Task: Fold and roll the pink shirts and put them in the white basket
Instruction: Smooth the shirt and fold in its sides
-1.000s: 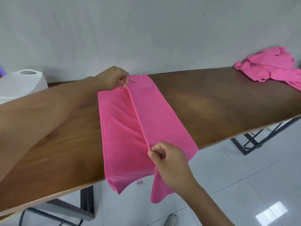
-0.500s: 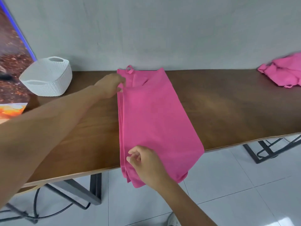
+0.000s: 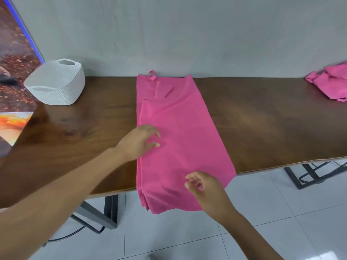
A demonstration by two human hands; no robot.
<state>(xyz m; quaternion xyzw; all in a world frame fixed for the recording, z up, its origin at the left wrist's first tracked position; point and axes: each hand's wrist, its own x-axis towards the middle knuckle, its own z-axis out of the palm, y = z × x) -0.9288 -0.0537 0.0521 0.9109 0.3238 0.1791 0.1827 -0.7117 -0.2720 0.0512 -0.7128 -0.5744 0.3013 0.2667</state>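
Lying folded: the pink shirt is spread as a long narrow strip across the wooden table, its far end against the wall and its near end hanging over the table's front edge.
Shirt relative to hands: the strip runs between and under both hands; the left hand is over its left edge about midway along, the right hand is over the near part, close to the table's front edge.
Left hand grip: fingers extended and loosely spread, fingertips on or just above the cloth; it pinches nothing.
Left arm pose: the forearm reaches in from the lower left, stretched across the table top, palm down.
Right hand grip: fingers relaxed and slightly bent, blurred, with no fabric caught in them; whether they touch the cloth I cannot tell.
Right arm pose: the forearm comes up from the lower right, over the floor, back of the hand toward the camera.
White basket: stands at the table's left end, well apart from the shirt.
Other pink shirts: a crumpled heap at the far right of the table.
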